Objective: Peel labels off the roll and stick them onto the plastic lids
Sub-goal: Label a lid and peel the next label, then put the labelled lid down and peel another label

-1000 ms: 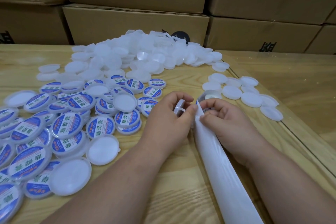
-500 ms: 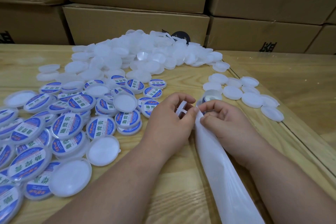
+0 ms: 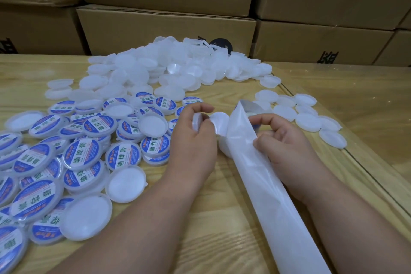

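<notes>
On the pale wood-grain table [image 3: 200,240], a white backing strip [image 3: 266,196] runs from the near edge up between both hands: the left hand [image 3: 193,140] pinches a plain lid [image 3: 196,119] and a peeling label [image 3: 219,123], the right hand [image 3: 287,140] pinches the strip. At left lie labelled lids [image 3: 123,154] printed "助焊膏" on blue. Beyond, a heap of plain lids [image 3: 178,66] reaches stacked cardboard boxes [image 3: 166,26] bearing black characters.
</notes>
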`<state>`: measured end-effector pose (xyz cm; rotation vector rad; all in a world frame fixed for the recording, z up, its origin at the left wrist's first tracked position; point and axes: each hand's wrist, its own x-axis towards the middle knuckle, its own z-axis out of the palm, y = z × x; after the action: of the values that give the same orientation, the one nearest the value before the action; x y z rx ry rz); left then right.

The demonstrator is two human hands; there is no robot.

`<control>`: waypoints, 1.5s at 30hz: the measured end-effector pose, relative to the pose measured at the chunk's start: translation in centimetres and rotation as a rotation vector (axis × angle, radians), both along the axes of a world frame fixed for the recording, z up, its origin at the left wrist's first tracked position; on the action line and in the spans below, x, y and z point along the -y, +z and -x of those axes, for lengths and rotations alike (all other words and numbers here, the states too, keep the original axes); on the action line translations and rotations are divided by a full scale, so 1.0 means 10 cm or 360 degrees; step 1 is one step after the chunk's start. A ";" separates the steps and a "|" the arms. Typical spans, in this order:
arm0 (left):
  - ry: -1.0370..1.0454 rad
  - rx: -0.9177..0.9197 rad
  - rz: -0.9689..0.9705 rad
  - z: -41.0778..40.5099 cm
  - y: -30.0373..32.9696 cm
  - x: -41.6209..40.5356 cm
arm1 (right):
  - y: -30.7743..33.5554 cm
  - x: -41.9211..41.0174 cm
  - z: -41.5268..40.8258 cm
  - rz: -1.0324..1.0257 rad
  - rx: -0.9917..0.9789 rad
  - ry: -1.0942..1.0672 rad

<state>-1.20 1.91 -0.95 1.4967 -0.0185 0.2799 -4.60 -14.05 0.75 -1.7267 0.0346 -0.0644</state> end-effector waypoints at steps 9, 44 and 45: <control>0.0013 -0.0044 0.0155 -0.01 0.01 -0.03 | 0.00 0.01 0.00 0.0013 0.0322 -0.0288; -0.0331 0.0025 0.0121 0.03 0.02 -0.02 | 0.03 -0.08 0.03 0.0912 0.1167 -0.0166; -0.0354 0.0035 0.0144 0.03 0.02 -0.02 | 0.03 -0.09 0.04 0.0830 0.1122 -0.0182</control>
<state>-1.54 2.07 -0.71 1.3881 -0.1865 0.1164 -5.04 -13.11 1.07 -2.1263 -0.4373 -0.8214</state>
